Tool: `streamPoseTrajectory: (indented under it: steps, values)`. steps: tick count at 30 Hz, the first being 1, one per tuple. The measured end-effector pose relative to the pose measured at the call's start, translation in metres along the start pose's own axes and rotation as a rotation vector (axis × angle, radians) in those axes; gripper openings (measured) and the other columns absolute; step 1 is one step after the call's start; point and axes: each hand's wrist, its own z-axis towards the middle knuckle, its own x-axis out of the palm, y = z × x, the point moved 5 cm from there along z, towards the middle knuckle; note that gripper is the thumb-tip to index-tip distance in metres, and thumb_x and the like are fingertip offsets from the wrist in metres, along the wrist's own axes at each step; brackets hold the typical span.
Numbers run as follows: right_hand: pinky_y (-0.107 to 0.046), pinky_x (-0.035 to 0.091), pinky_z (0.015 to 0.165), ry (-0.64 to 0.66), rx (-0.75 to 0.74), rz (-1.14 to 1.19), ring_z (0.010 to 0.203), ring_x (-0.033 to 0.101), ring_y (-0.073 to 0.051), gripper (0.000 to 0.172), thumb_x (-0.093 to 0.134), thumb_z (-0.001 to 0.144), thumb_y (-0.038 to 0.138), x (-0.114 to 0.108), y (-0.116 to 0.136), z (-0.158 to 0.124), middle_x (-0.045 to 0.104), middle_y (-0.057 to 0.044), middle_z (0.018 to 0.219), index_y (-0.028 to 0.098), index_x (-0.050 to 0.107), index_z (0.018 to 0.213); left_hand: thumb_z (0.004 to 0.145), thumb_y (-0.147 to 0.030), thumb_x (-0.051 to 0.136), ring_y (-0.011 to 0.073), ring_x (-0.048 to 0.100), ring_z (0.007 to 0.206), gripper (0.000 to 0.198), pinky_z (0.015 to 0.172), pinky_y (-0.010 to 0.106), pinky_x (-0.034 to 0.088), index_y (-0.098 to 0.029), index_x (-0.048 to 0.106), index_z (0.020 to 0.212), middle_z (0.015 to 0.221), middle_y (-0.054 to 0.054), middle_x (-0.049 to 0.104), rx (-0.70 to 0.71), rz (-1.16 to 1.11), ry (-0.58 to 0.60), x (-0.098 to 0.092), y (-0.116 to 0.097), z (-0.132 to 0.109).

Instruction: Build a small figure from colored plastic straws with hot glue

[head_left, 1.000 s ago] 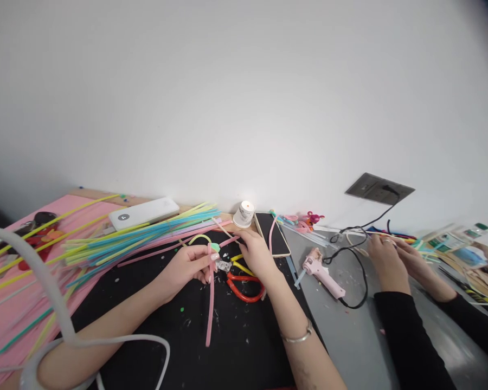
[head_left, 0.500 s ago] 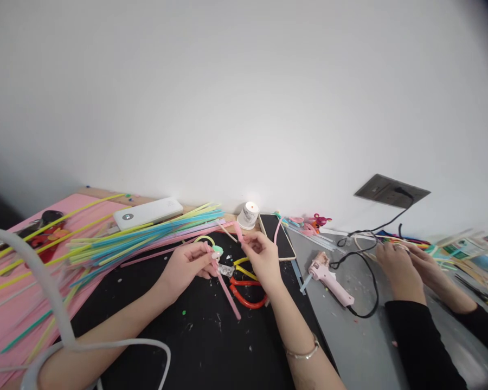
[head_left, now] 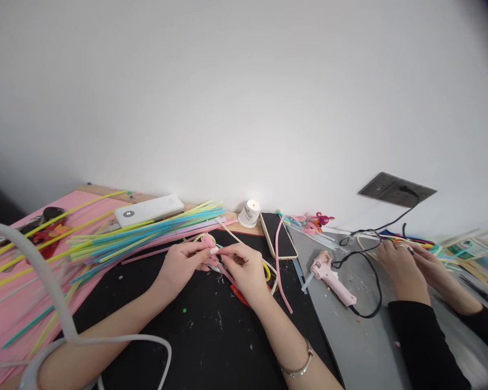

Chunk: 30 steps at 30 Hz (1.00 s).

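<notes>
Left hand (head_left: 183, 265) pinches folded pink fuzzy strip (head_left: 208, 242), likely light, bendable, best held mid-fold; right hand (head_left: 246, 270) pinched, hold unclear

1 power bank (head_left: 149, 211) behind the pipe-cleaner bundle (head_left: 146, 238), left side; 1 cup (head_left: 249, 215) left of smartphone (head_left: 287, 244); glue gun (head_left: 335, 283) right of both.

from your head, the single camera faces forward and down, near enough that your forearms (head_left: 126, 319) reach in from below; the wall (head_left: 244, 108) fills the upper half, the tabletop (head_left: 350, 346) the lower, your hands (head_left: 179, 265) just below centre.
</notes>
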Motion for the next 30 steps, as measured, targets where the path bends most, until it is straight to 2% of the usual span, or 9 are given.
streamPoseTrajectory:
  steps: [15,17,20,25,30]
  values:
    - [-0.027,0.049,0.07,0.085,-0.129,-0.077,0.073,0.064,-0.016,0.018,0.058,0.08,0.011,-0.001,0.009,0.001,0.069,-0.003,0.077,0.022,0.073,0.077,0.071,-0.039,0.074,0.0176,0.066,0.062,0.02,0.063,0.026,0.056,-0.02,0.074,0.066,0.063,0.002,0.071,0.092,0.043,0.038,0.004,-0.013,-0.003]
    - [-0.027,0.049,0.068,0.094,-0.089,-0.078,0.072,0.063,-0.015,0.018,0.058,0.079,0.011,-0.002,0.007,0.003,0.069,-0.004,0.079,0.021,0.073,0.08,0.071,-0.039,0.074,0.0167,0.065,0.062,0.021,0.063,0.025,0.055,-0.019,0.073,0.064,0.063,0.002,0.071,0.081,0.023,0.029,0.003,-0.012,-0.003]
    - [-0.025,0.047,0.062,0.1,0.056,-0.031,0.068,0.06,-0.014,0.016,0.061,0.075,0.015,-0.006,0.001,0.006,0.069,-0.004,0.08,0.018,0.071,0.087,0.071,-0.039,0.074,0.016,0.064,0.063,0.022,0.065,0.025,0.054,-0.018,0.074,0.066,0.065,0.003,0.071,0.041,-0.073,0.004,0.0,-0.009,-0.002]
    - [-0.021,0.042,0.053,0.281,0.295,0.151,0.053,0.052,-0.009,0.024,0.065,0.068,0.015,-0.002,-0.01,0.005,0.065,0.002,0.067,0.016,0.064,0.093,0.069,-0.039,0.076,0.0152,0.064,0.064,0.023,0.064,0.024,0.053,-0.016,0.074,0.069,0.068,0.004,0.072,0.015,-0.201,-0.005,-0.001,-0.009,0.001]
    - [-0.019,0.042,0.049,0.32,0.34,0.301,0.048,0.052,-0.007,0.026,0.063,0.069,0.015,-0.003,-0.014,0.004,0.063,0.004,0.064,0.017,0.06,0.095,0.069,-0.039,0.077,0.015,0.064,0.064,0.023,0.064,0.025,0.054,-0.016,0.074,0.07,0.067,0.004,0.071,-0.002,-0.225,-0.009,-0.001,-0.01,0.0]
